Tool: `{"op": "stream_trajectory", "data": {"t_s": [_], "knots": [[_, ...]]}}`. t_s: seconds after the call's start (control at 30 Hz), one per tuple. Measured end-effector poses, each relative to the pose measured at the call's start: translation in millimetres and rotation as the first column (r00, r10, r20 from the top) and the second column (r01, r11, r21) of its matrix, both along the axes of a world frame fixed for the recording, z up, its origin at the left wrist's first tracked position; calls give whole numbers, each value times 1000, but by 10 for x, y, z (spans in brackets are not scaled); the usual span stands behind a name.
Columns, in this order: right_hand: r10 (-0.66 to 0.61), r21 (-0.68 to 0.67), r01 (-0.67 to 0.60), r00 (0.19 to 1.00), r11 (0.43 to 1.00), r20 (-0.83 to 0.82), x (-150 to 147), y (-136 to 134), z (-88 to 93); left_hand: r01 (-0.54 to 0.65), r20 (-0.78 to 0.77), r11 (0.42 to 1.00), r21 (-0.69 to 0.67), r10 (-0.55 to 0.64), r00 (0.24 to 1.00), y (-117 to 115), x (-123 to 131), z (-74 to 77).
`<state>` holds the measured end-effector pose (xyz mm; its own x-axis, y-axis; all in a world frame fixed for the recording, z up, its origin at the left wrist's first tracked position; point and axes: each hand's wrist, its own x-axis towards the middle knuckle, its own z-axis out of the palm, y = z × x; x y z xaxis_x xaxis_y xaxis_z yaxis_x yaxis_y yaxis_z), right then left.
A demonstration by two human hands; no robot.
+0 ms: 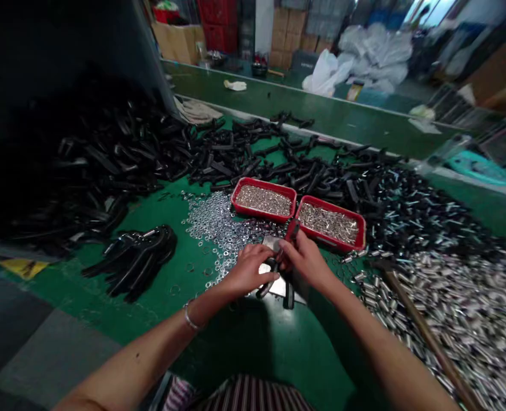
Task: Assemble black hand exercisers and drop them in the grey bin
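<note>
Both of my hands meet over a small metal plate [281, 284] on the green bench. Between them is a black two-handled tool [289, 294] that looks like pliers, its handles pointing toward me and a dark red and black end sticking up past my fingers. My left hand [253, 267] is closed around its left side, with the thumb along it. My right hand [306, 260] grips its upper right part. The fingers hide the tool's middle, so its exact kind is unclear. Just beyond stand two red trays [264, 216] of small metal parts.
Loose washers [212, 222] spread left of the trays. Black tool parts [219, 154] heap along the back and left, with a smaller pile [139, 260] nearer. At right lie metal cylinders [462, 308] and a wooden-handled hammer [420, 325]. White plastic bags [375, 51] sit behind.
</note>
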<state>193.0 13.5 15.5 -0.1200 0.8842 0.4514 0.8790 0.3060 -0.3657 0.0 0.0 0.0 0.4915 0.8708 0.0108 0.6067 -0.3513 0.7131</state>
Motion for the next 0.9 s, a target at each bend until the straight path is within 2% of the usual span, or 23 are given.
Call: {"op": "stream_trajectory", "data": {"t_s": [0.03, 0.1, 0.13, 0.17, 0.2, 0.23, 0.27, 0.43, 0.6, 0.7, 0.73, 0.8, 0.9], "knots": [[53, -66, -66, 981, 996, -185, 36, 27, 29, 3, 1, 1000, -8, -3, 1000, 1, 6, 3], [90, -156, -200, 847, 967, -524, 110, 53, 70, 5, 2, 1000, -20, -5, 1000, 1, 17, 10], [74, -183, -258, 744, 948, -664, 147, 41, 76, 5, 3, 1000, -25, -5, 1000, 0, 21, 15], [26, -202, -326, 579, 923, -815, 183, 11, 71, 5, 1, 1000, -29, -5, 1000, 0, 23, 20], [-33, -212, -368, 436, 906, -900, 214, -35, 55, 4, 0, 999, -32, -4, 1000, -1, 23, 26], [-81, -223, -379, 356, 898, -931, 238, -93, 32, 1, 1, 999, -36, -1, 1000, -1, 21, 32], [-115, -241, -375, 328, 895, -938, 253, -156, 4, -3, 2, 999, -39, 3, 1000, 0, 18, 38], [-166, -293, -310, 378, 905, -911, 220, -356, -109, 5, 4, 999, -46, -5, 1000, 10, -4, 55], [-169, -289, -293, 374, 911, -912, 195, -331, -142, 7, 6, 1000, -25, -7, 1000, 20, -7, 23], [-186, -316, -267, 418, 911, -889, 200, -342, -129, 11, 4, 1000, -18, -11, 1000, 28, -6, 5], [-193, -332, -242, 462, 911, -866, 197, -358, -117, 13, 3, 1000, -18, -13, 1000, 30, -7, 3], [-190, -354, -157, 614, 922, -766, 173, -407, -81, 14, 0, 1000, -16, -14, 1000, 31, -9, 2], [-146, -336, -19, 877, 942, -457, 88, -471, -3, 15, -6, 1000, -18, -15, 1000, 23, -10, 8]]}}
